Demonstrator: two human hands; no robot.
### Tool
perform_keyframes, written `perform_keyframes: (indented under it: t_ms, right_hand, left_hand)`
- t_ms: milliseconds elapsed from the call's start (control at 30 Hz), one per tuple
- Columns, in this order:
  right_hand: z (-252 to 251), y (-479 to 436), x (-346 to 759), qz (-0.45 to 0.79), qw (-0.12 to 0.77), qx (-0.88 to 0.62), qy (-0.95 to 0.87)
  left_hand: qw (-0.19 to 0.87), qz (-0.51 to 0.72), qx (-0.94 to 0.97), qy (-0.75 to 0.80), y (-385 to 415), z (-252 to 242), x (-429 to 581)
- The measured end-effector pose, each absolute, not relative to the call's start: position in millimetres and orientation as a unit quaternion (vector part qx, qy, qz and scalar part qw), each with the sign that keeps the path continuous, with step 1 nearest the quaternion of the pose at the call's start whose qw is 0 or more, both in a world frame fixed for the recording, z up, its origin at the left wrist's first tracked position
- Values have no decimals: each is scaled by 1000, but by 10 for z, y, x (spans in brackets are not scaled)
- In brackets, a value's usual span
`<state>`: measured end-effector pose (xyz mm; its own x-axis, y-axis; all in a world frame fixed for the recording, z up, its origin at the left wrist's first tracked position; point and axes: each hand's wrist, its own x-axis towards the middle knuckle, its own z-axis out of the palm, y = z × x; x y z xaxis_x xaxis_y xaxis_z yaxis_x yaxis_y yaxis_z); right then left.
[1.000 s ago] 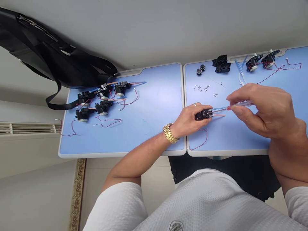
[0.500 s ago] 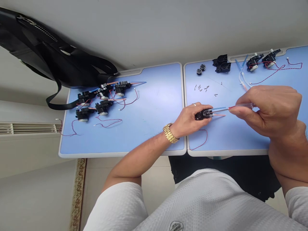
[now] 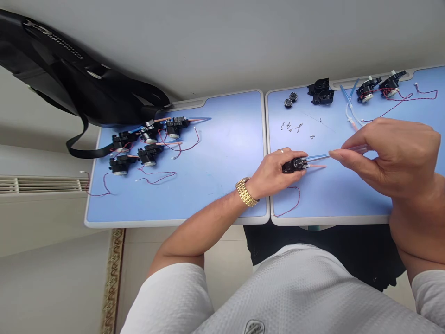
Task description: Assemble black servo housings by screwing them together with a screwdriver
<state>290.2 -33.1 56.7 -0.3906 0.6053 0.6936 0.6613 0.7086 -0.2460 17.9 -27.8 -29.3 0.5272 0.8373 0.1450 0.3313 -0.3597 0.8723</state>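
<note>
My left hand (image 3: 273, 174) is closed around a small black motor unit (image 3: 295, 165) with a blue and a pink tube on its right side, holding it on the right-hand table. My right hand (image 3: 396, 157) grips a screwdriver with a clear handle (image 3: 359, 148). Its thin metal shaft (image 3: 320, 159) reaches left to the motor unit, between the two tubes; the tip's exact contact is too small to make out. A red twisted wire (image 3: 298, 199) lies below my left hand. Several small screws (image 3: 290, 126) are scattered beyond it.
Two round black parts (image 3: 290, 99) and black housings (image 3: 321, 91) lie at the back. Two similar units (image 3: 368, 90) with wires sit back right, near clear tubing (image 3: 349, 111). Several finished-looking units (image 3: 149, 155) rest on the left table (image 3: 222, 185), beside a black bag (image 3: 86, 93).
My right hand has turned slightly on the screwdriver and shifted a little, its fingers now covering more of the handle's front. My left hand and the motor unit stay in place.
</note>
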Motion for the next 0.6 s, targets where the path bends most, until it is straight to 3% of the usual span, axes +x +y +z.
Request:
perform_keyframes:
  t_ms: [333,600]
  right_hand:
    - [693,-381,2881,96,341,-335,-873]
    - [647,-353,2924,-13,341,-393,-854]
  left_hand:
    - [417,300,767,384,-279,-274,177]
    - [414,295,771,384,-275,-284,178]
